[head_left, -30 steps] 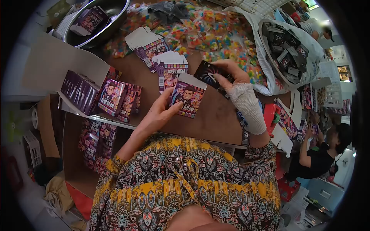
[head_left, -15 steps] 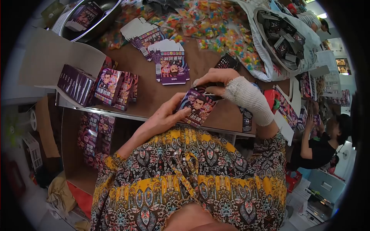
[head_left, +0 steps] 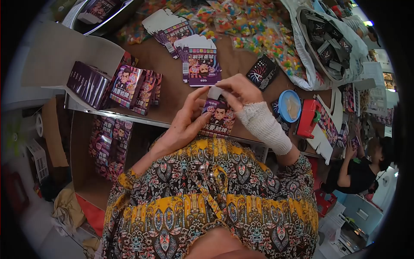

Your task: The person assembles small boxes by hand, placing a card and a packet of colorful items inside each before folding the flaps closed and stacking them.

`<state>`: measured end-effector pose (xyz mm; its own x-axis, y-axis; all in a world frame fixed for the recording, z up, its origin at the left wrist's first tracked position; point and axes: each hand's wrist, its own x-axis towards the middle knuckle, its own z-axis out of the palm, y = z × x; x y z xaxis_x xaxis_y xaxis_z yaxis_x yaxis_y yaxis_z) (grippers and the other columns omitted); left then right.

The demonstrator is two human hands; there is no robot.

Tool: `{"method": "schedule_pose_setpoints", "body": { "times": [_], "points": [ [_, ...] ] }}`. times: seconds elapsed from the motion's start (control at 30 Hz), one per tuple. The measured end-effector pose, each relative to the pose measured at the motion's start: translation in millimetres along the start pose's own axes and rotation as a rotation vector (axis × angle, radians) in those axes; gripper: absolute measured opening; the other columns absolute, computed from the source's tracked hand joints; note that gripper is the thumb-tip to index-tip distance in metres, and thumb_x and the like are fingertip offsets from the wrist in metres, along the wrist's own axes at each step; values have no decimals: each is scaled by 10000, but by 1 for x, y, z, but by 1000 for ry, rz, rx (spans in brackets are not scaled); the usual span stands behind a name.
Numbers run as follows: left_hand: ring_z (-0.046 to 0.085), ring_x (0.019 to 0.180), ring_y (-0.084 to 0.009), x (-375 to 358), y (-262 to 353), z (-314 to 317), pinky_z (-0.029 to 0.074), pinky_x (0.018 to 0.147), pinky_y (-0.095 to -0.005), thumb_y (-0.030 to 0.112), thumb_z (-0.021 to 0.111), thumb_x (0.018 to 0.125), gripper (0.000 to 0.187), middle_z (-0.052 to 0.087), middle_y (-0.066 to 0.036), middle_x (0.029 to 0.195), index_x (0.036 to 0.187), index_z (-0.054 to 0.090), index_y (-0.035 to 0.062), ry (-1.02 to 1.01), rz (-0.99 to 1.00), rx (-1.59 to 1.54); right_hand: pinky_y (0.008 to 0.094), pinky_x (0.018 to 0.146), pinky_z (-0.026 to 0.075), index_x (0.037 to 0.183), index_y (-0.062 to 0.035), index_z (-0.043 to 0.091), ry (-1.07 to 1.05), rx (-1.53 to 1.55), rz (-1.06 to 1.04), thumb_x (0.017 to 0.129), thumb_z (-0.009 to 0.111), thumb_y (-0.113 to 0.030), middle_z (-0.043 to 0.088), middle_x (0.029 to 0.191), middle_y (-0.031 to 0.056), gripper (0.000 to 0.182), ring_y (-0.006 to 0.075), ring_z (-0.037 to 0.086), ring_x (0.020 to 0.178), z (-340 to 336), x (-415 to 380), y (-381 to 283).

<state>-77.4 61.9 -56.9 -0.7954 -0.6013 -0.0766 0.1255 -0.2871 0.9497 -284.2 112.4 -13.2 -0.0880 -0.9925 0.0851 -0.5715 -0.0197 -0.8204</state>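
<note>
A small purple printed box (head_left: 217, 118) is upright in front of my chest at the table's front edge. My left hand (head_left: 187, 118) grips its left side, thumb across the printed front. My right hand (head_left: 243, 93), in a white knitted wrist sleeve (head_left: 267, 127), pinches the whitish top flap (head_left: 214, 92) of the box. Beyond my hands lies a fanned stack of flat purple boxes (head_left: 202, 67), with another stack (head_left: 174, 36) behind it. A black patterned packet (head_left: 261, 72) rests to the right of my right hand.
Candy bags (head_left: 241, 26) cover the back of the table. An open carton (head_left: 86, 103) of purple boxes stands left. At right are a blue round container (head_left: 290, 106), a red object (head_left: 307, 118) and a bag of black packets (head_left: 327, 47). A co-worker (head_left: 360, 166) is far right.
My right hand has moved left to the top of the box, where a pale flap now shows. The box is more upright. The blue container and black packet are now in fuller view.
</note>
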Motion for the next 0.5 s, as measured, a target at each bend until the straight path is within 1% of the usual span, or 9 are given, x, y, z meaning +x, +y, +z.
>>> {"method": "schedule_pose_setpoints", "body": {
  "times": [0.07, 0.13, 0.17, 0.2, 0.27, 0.33, 0.43, 0.47, 0.5],
  "points": [
    [580, 1109, -146, -3, -1, -3, 491, 928, -300, 60, 534, 1037, 571, 548, -112, 1249, 1543, 272, 80, 3, -8, 9, 295, 778, 514, 1145, -18, 628, 49, -3, -27, 945, 582, 39, 593, 955, 92, 213, 194, 634, 887, 5, 0, 1],
    [570, 1143, -145, -5, -6, -6, 478, 947, -289, 63, 534, 1038, 568, 532, -112, 1293, 1545, 277, 81, -14, -47, 54, 306, 764, 513, 1154, -17, 631, -24, -35, -155, 944, 584, 41, 597, 954, 88, 223, 202, 633, 875, 22, -7, 5],
    [570, 1143, -145, -6, -7, -7, 478, 947, -289, 63, 534, 1038, 568, 532, -112, 1293, 1545, 277, 81, -19, -52, 52, 285, 792, 518, 1164, -10, 628, -35, -44, -121, 963, 587, 17, 619, 1000, 78, 207, 170, 642, 920, 28, -8, 7],
    [562, 1158, -140, -8, -7, -9, 471, 961, -285, 66, 538, 1037, 572, 533, -109, 1303, 1546, 278, 83, -17, -75, 28, 285, 792, 518, 1164, -10, 628, -36, -41, -117, 963, 587, 17, 619, 1000, 78, 207, 170, 642, 920, 26, -8, 5],
    [553, 1173, -134, -11, -7, -12, 465, 974, -281, 70, 542, 1036, 575, 535, -106, 1314, 1548, 279, 85, 0, -103, 10, 261, 840, 520, 1179, -4, 623, 45, 297, 163, 979, 592, -14, 648, 1045, 82, 203, 132, 650, 978, 22, -4, 1],
    [538, 1184, -117, -14, -8, -11, 458, 992, -276, 74, 547, 1035, 568, 538, -98, 1330, 1543, 295, 82, 45, -87, -138, 254, 868, 525, 1203, -7, 619, 101, 314, 140, 980, 600, -28, 671, 1057, 79, 224, 111, 654, 1006, 21, -6, 5],
    [545, 1176, -110, -13, -6, -10, 465, 988, -276, 78, 549, 1035, 547, 543, -94, 1340, 1531, 319, 68, -10, -94, -136, 257, 826, 535, 1203, -8, 622, 39, -4, 102, 988, 586, -36, 679, 1000, 70, 220, 134, 668, 955, 27, -10, -3],
    [545, 1176, -110, -12, -6, -9, 465, 988, -276, 78, 549, 1035, 547, 543, -94, 1340, 1531, 319, 68, -15, -95, -138, 257, 826, 535, 1203, -8, 622, 43, -6, 105, 988, 586, -36, 679, 1000, 70, 220, 134, 668, 955, 24, -11, -4],
    [555, 1168, -108, -11, -6, -9, 468, 981, -270, 78, 550, 1036, 506, 563, -88, 1319, 1504, 361, 54, -3, -110, -156, 259, 829, 531, 1196, -12, 630, -6, 154, 182, 987, 590, -42, 674, 1007, 71, 215, 134, 665, 960, 21, -11, -3]
  ]
}}
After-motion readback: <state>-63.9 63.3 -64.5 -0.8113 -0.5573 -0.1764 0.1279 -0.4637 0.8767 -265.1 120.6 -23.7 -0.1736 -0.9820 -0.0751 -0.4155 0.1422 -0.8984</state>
